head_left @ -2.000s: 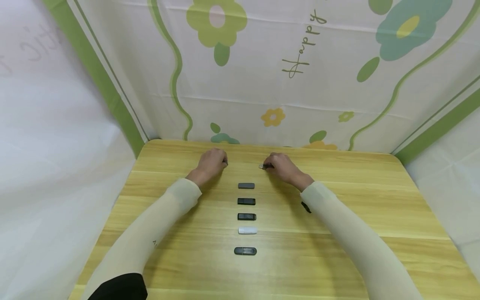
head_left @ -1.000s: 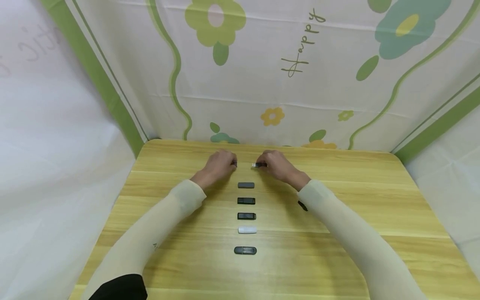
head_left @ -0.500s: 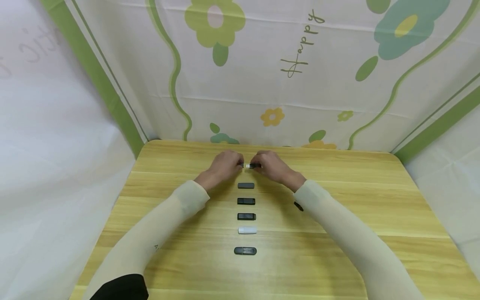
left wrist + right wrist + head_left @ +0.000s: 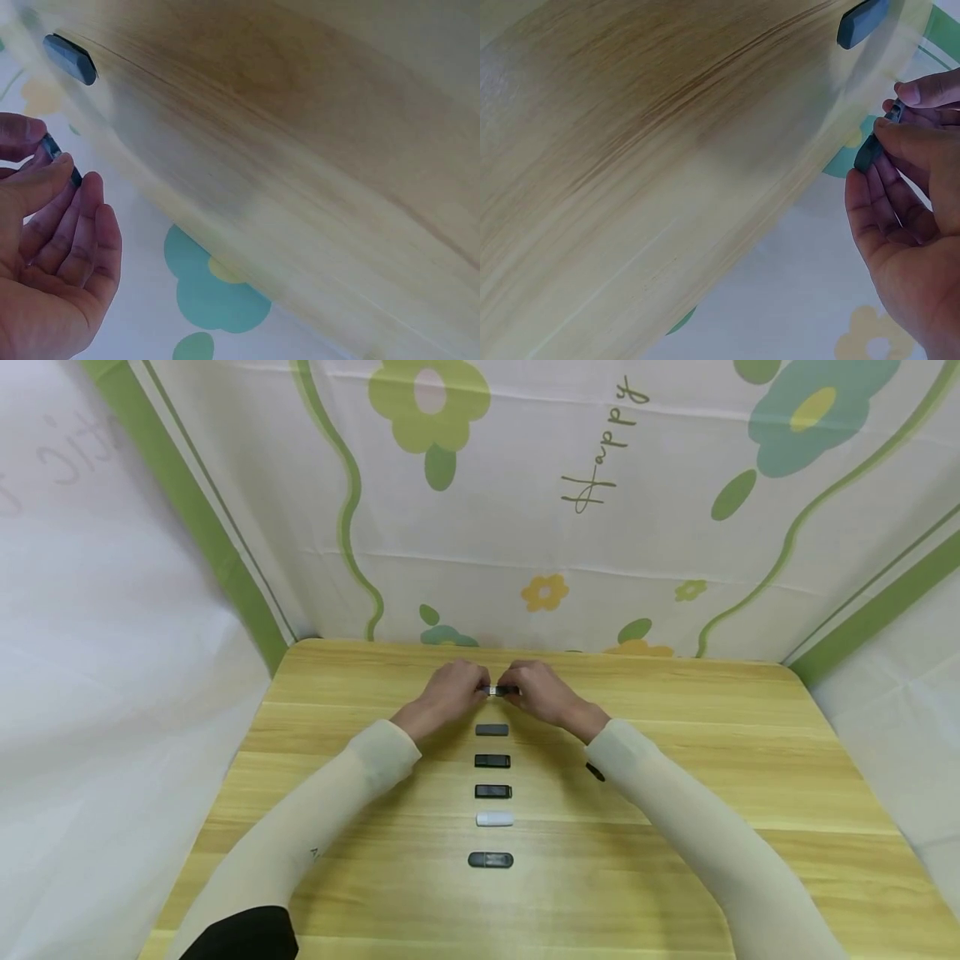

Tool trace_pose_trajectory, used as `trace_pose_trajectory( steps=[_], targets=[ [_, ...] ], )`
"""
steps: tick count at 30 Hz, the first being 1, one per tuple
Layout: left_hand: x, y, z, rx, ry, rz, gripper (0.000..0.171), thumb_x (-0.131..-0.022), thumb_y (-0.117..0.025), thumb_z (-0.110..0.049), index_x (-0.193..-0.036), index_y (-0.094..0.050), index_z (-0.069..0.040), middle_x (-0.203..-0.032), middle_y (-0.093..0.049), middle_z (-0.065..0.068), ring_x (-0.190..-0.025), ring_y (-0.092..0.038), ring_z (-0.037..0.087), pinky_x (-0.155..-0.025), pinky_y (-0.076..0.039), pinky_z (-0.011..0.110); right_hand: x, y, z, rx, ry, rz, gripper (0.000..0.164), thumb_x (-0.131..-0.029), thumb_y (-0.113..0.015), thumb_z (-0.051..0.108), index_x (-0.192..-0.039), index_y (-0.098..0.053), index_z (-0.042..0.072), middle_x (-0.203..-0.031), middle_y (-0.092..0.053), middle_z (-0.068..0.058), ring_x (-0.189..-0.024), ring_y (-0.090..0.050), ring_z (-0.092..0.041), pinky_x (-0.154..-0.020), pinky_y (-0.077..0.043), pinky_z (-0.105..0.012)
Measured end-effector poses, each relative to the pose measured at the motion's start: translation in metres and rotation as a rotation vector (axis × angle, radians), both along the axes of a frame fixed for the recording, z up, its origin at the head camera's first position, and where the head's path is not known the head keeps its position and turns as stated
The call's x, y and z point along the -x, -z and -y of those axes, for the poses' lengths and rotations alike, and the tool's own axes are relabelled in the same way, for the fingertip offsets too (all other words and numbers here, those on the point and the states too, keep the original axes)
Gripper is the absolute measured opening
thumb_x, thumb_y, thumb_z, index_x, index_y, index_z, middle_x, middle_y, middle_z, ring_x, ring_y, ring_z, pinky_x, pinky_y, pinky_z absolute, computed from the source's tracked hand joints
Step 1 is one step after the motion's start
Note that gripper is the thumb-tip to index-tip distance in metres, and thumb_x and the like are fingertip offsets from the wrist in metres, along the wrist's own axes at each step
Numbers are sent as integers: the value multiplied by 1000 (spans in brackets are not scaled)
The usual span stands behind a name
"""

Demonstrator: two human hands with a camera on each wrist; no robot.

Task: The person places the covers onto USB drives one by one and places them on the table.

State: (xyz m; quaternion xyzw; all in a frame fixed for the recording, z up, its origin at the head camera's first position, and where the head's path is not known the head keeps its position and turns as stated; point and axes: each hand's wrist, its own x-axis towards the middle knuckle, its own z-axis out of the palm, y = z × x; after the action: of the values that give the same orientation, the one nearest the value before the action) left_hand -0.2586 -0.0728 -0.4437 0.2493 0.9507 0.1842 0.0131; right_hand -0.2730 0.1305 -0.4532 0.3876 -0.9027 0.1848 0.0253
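My two hands meet near the table's far edge, held slightly above the wood. The right hand (image 4: 540, 691) pinches a dark USB stick (image 4: 868, 154) between thumb and fingers. Its silver metal plug (image 4: 492, 691) points left. In my left hand (image 4: 450, 689) is the small dark cap (image 4: 76, 178) of the stick, pinched between thumb and fingertips and mostly covered by them. The plug is at the mouth of the cap, with part of the metal still showing between the hands. How deep it sits inside cannot be seen.
Below the hands runs a column of closed USB sticks on the wooden table (image 4: 360, 893): a grey one (image 4: 492, 730), two black ones (image 4: 492, 761) (image 4: 492, 792), a white one (image 4: 494, 819) and a dark rounded one (image 4: 491, 860). A flower-patterned cloth (image 4: 480, 527) hangs behind.
Both hands have come together from either side, the left moving right and the right moving left. The gap between plug and cap has closed. The column of sticks stays put.
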Motion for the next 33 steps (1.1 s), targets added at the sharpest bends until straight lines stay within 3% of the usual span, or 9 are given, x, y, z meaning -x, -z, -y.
trace_pose_trajectory(
  steps=[9,18,33],
  targets=[
    [1,3,0,-21,35,8,10,-101,-69,-5,-98,-79,-5,-90,-74,5,-74,-57,16,-70,-50,31,-1,-2,0,4,-7,5,12,-92,-80,0,-104,-82,4,-102,-77,-9,-93,-73,-23,-80,-61,-37],
    [-2,4,1,-41,58,21,8,-101,-72,-5,-101,-79,-3,-95,-78,8,-79,-65,16,-74,-56,33,-3,0,1,25,-37,-3,12,-91,-81,-1,-102,-82,3,-100,-78,-10,-90,-75,-23,-78,-62,-36],
    [-4,9,2,-72,85,-19,11,-102,-70,-6,-99,-80,-3,-91,-78,7,-76,-65,15,-75,-56,33,-6,0,3,49,-49,-4,13,-91,-80,-3,-103,-83,3,-100,-79,-10,-93,-76,-24,-80,-62,-35]
  ],
)
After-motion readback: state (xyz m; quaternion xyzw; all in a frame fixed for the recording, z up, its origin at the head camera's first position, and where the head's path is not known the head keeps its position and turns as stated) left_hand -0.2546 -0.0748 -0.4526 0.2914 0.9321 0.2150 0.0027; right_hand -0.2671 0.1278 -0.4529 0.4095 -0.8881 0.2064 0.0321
